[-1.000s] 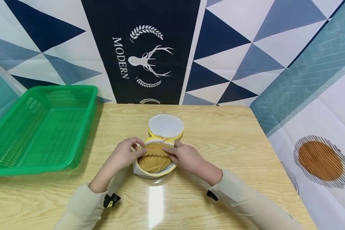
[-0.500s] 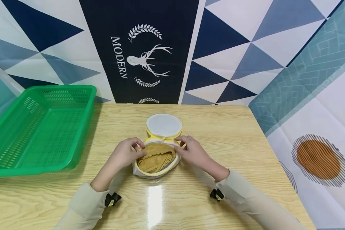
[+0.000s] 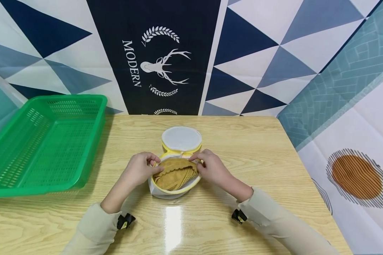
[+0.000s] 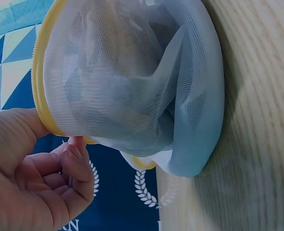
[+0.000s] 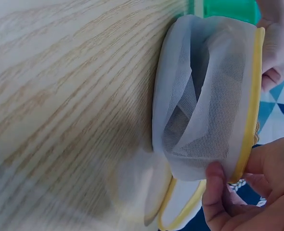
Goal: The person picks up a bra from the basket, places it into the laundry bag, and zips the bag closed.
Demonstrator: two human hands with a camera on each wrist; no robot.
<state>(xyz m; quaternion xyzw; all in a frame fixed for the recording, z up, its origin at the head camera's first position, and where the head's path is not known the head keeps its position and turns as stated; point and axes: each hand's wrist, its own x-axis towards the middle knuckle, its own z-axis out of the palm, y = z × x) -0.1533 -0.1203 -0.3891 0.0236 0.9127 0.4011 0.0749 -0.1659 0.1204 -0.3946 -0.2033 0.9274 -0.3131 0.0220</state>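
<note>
A white mesh laundry bag (image 3: pixel 157 192) with a yellow zipper edge stands on the table. Its round lid (image 3: pixel 182 138) is folded back on the far side. Inside lies a mustard-yellow bra (image 3: pixel 175 174) with a scalloped edge. At the left rim, my left hand (image 3: pixel 141 168) pinches the bag, thumb over the opening. My right hand (image 3: pixel 213 168) grips the opposite rim, its thumb inside and a finger against the mesh wall. Both wrist views show the mesh wall (image 4: pixel 118 91) from outside, where the right hand's fingers (image 5: pixel 214 187) touch it.
A green plastic basket (image 3: pixel 97 141) stands on the left of the wooden table (image 3: pixel 242 148). Behind the table hangs a patterned cloth (image 3: pixel 166 21) with a deer head. Black straps (image 3: pixel 125 221) sit at the cuffs.
My right hand has left the bra's edge and moved right to the bag's rim. The bra's right side now spreads further toward that rim. The left hand has stayed in place.
</note>
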